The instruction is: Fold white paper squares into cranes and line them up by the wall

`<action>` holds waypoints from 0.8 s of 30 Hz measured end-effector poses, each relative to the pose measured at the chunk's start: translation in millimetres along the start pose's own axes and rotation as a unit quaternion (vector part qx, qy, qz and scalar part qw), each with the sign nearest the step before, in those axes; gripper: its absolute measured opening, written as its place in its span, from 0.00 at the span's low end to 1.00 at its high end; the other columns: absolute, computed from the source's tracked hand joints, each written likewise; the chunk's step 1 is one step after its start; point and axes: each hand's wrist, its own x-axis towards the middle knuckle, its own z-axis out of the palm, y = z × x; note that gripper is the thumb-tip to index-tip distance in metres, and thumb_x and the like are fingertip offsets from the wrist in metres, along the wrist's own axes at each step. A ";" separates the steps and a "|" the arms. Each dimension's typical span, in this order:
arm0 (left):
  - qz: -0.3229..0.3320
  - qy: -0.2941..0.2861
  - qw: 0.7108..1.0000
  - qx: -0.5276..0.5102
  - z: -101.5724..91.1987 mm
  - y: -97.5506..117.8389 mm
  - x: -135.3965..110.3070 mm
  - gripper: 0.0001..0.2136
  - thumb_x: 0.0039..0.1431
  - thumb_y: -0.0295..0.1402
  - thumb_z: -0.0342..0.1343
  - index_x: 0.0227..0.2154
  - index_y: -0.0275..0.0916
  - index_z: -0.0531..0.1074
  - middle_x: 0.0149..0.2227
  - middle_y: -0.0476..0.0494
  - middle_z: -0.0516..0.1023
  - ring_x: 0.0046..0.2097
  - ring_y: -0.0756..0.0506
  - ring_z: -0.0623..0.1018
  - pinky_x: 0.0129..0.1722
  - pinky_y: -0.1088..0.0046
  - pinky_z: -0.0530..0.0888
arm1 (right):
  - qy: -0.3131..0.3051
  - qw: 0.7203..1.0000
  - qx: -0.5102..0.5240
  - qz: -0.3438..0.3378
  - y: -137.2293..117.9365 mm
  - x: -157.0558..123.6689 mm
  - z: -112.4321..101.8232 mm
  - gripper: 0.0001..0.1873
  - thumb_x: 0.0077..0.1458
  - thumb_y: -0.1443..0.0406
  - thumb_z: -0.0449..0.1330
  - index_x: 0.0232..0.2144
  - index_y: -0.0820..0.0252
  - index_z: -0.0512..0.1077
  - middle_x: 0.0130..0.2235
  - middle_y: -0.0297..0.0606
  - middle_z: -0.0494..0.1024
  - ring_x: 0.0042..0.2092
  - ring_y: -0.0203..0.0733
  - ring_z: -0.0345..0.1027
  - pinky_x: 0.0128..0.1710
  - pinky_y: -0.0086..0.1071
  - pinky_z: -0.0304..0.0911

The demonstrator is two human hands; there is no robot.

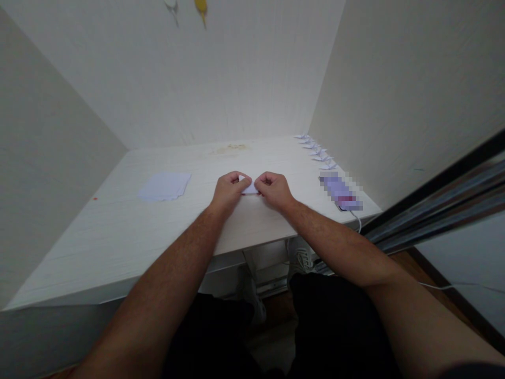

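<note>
Between my two hands is a small folded piece of white paper, held just above or on the desk. My left hand pinches its left side with thumb and fingers. On the right side, my right hand grips it the same way, the thumb near the paper's edge. My fingers cover part of the paper, so its full shape is hidden. To the left lies a stack of white paper sheets, slightly fanned. Several small folded paper figures stand in a row at the back right.
A phone, blurred out, lies at the right of the white desk, with a white cable running off the edge. Walls enclose the desk at the back and sides. Two hooks, one yellow, hang on the back wall.
</note>
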 end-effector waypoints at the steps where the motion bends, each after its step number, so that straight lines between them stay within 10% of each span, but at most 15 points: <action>1: 0.004 0.003 1.000 0.008 -0.1 0.4 -0.3 0.09 0.40 0.35 0.68 0.24 0.37 0.77 0.21 0.52 0.72 0.24 0.52 0.67 0.26 0.75 0.62 | -0.004 1.000 -0.001 -0.002 -0.1 -0.3 -0.1 0.05 0.46 0.65 0.61 0.21 0.59 0.72 0.20 0.30 0.74 0.24 0.34 0.67 0.26 0.27 0.61; 12: -0.009 0.041 0.999 0.005 2.5 1.6 -0.6 0.07 0.36 0.32 0.67 0.20 0.36 0.76 0.17 0.53 0.70 0.21 0.54 0.63 0.24 0.75 0.58 | -0.023 0.998 -0.037 -0.037 0.2 -1.0 -1.8 0.06 0.46 0.63 0.60 0.21 0.60 0.71 0.21 0.29 0.71 0.25 0.32 0.61 0.27 0.28 0.55; 24: -0.038 -0.066 0.997 -0.007 3.5 4.8 -4.2 0.09 0.39 0.32 0.68 0.23 0.36 0.74 0.20 0.50 0.73 0.21 0.53 0.69 0.22 0.75 0.63 | 0.038 0.999 0.017 0.009 6.2 6.5 -1.5 0.06 0.43 0.63 0.60 0.20 0.58 0.67 0.19 0.27 0.66 0.23 0.32 0.58 0.24 0.28 0.53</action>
